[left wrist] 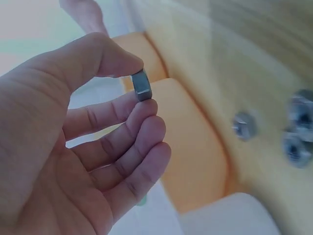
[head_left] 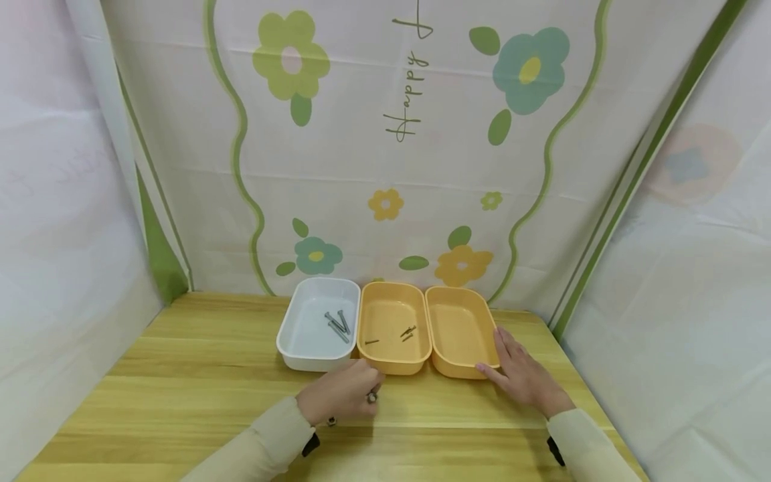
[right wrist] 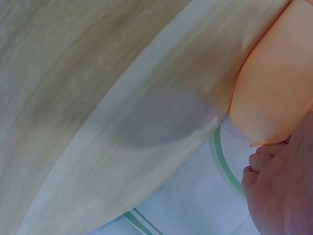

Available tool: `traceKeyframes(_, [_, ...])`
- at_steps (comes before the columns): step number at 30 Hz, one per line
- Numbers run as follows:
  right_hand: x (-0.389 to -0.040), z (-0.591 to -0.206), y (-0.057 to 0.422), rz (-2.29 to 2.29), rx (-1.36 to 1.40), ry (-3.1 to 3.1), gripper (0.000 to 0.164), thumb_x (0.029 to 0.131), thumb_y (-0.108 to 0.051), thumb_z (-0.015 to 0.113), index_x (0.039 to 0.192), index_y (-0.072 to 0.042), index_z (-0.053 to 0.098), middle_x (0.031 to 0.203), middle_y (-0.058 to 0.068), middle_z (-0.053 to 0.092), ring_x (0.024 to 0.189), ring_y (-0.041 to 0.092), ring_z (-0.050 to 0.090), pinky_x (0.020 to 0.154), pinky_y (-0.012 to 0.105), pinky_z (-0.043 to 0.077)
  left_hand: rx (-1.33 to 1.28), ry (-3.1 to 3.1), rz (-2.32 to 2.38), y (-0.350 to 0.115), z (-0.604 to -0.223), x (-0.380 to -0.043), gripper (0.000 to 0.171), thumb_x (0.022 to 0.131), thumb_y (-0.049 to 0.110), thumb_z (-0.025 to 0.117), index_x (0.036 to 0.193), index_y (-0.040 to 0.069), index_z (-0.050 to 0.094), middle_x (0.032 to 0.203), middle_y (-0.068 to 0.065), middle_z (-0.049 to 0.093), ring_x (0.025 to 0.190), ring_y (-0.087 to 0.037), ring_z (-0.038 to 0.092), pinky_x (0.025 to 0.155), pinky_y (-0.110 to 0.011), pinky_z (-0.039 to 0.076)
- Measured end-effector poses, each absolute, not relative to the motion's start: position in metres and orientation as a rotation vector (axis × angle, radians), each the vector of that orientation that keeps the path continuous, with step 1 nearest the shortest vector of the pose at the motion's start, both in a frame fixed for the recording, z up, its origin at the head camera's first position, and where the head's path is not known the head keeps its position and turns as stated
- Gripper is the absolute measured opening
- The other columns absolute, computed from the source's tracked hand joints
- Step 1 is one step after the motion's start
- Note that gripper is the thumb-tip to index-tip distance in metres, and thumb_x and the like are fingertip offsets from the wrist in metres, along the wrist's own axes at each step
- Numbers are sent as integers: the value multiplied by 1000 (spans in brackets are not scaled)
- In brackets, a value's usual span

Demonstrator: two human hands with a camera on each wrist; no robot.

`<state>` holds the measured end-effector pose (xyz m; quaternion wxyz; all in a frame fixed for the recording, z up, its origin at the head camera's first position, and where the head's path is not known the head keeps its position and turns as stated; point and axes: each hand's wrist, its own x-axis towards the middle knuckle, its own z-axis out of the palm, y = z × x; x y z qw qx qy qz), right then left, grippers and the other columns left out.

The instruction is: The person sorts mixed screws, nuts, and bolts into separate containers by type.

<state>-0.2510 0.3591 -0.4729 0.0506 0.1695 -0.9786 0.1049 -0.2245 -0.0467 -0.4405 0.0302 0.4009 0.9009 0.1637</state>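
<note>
In the left wrist view, my left hand (left wrist: 93,122) pinches a metal hex nut (left wrist: 142,85) between thumb and index finger, the other fingers loosely bent. Seen from the head, this left hand (head_left: 343,391) is in front of the middle yellow tray (head_left: 394,367). A loose nut (left wrist: 244,126) lies on the table, with a pair of nuts (left wrist: 299,128) farther from the trays. My right hand (head_left: 524,375) holds the near right corner of the right-hand yellow tray (head_left: 460,369), thumb at the front rim, fingers along the side.
A white tray (head_left: 316,363) stands left of the yellow ones, holding several long bolts (head_left: 338,326). Small brassy screws (head_left: 408,332) lie in the middle tray. The trays line up against a flowered cloth backdrop (head_left: 385,161) on a wooden table (head_left: 181,381), with cloth walls at both sides.
</note>
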Motion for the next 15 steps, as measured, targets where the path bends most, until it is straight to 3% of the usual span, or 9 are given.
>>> traceKeyframes(8, [-253,-477,363,325,506,-3004,96,107,-60,48,163,12,17,173,31,13,159,50,21,126,68,25,1364,2871,419,-22,-417,-233,13,82,10,77,80,15,64,76,8,56,66,-1,45,57,-16,40])
traceKeyframes(15, [-256,-479,365,326,495,-3012,98,106,-62,48,164,11,16,174,30,13,160,49,21,126,67,25,1426,2899,413,3,-410,-251,14,83,18,80,84,16,66,81,8,60,68,-1,48,57,-13,40])
